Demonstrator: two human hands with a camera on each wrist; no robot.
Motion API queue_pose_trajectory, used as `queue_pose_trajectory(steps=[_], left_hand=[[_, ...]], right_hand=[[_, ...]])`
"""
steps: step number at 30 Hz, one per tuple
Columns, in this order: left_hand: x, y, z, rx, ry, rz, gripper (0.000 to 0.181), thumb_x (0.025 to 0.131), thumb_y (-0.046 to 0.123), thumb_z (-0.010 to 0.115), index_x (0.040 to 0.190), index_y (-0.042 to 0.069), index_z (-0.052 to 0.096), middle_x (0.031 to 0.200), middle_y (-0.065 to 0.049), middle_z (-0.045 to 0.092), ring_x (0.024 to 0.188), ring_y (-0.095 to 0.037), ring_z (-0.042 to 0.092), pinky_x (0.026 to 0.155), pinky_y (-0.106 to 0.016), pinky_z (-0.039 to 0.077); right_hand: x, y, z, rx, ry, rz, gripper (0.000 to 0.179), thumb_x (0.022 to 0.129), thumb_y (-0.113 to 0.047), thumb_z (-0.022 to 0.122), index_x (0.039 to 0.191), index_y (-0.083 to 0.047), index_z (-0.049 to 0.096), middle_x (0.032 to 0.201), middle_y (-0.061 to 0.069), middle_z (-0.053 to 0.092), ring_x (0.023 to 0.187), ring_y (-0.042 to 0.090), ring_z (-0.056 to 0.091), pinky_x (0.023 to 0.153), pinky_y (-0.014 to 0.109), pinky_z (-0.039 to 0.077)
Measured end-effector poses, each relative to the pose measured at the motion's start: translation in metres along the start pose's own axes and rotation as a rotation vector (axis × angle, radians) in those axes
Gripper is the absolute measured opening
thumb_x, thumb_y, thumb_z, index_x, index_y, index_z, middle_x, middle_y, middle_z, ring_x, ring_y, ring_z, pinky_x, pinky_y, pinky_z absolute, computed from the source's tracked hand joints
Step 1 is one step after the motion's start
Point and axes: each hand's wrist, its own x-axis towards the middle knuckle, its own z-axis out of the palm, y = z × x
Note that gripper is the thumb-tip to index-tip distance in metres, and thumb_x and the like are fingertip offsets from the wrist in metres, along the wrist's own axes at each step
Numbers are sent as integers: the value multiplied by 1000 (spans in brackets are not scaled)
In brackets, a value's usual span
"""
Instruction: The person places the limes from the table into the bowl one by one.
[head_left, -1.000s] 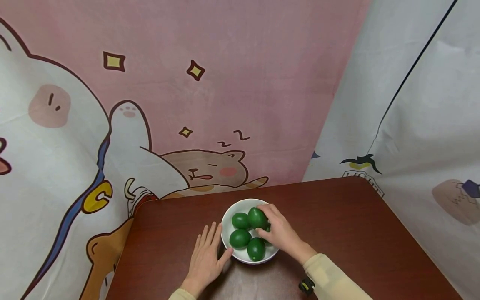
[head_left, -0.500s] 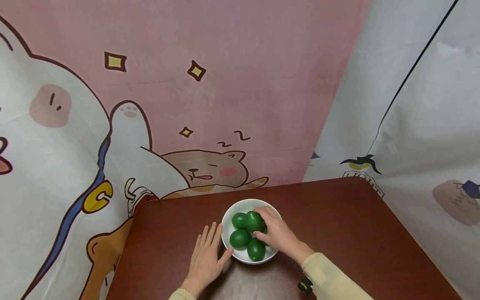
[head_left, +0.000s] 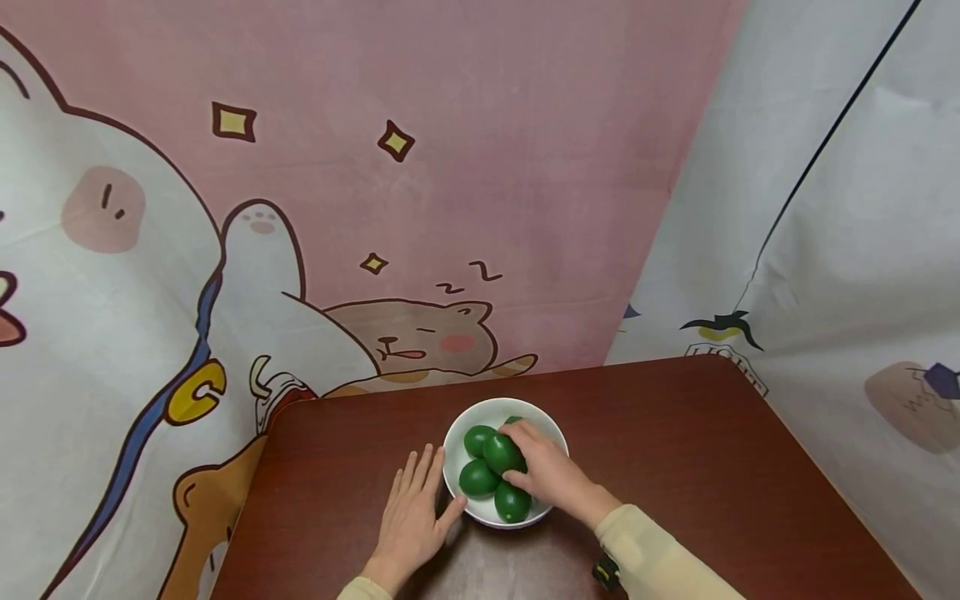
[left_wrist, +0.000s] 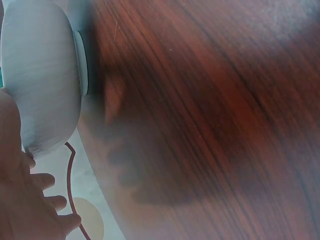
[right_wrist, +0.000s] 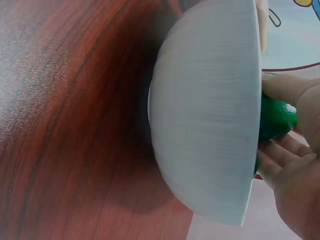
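Note:
A white bowl (head_left: 480,414) holding several green limes stands on the table; its outer side fills much of both wrist views. With thumb and fingers, my right hand (head_left: 553,472) grips one lime (head_left: 504,452) over the other limes in the bowl. That gripped lime (right_wrist: 276,119) shows at the rim in the right wrist view. Left of it lie a lime (head_left: 477,438) and another lime (head_left: 477,479), with a further lime (head_left: 512,503) at the near side. My left hand (head_left: 411,517), fingers straight, rests at the bowl's left rim.
The brown wooden table (head_left: 675,450) extends on both sides of the bowl. Behind it hangs a pink and white cloth (head_left: 540,183) with cartoon animals. A small dark device (head_left: 606,573) sits at my right wrist, by the sleeve (head_left: 660,554).
My right hand has moved left and slightly nearer with the lime in its grip, uncovering part of a lime at the bowl's far side. The left hand and bowl have stayed put.

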Motion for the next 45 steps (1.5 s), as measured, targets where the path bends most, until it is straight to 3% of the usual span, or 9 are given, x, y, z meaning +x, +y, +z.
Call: queue_pose_trajectory(steps=[9,22,45], left_hand=[[0,1,1,-5,-12,-9,79,99,57,58,161,13,37,165,-15,36,154,-40,28,119,-62,29],[-1,2,2,-6,48,17,78,98,53,63,160,11,40,163,-17,40,152,-41,31,117,-63,32],[3,-1,1,-3,22,6,79,97,57,62,160,13,41,165,-16,36,153,-41,28,117,-64,31]], right_hand=[[-3,4,4,-5,-28,51,61,85,-17,86,137,-5,57,130,10,59,116,28,64,100,48,54],[-6,8,2,-8,-15,60,52,88,-15,82,133,-2,61,131,12,61,119,27,64,102,46,53],[-29,26,-20,-60,90,67,46,87,-16,82,129,-4,68,129,10,64,115,27,67,95,47,57]])
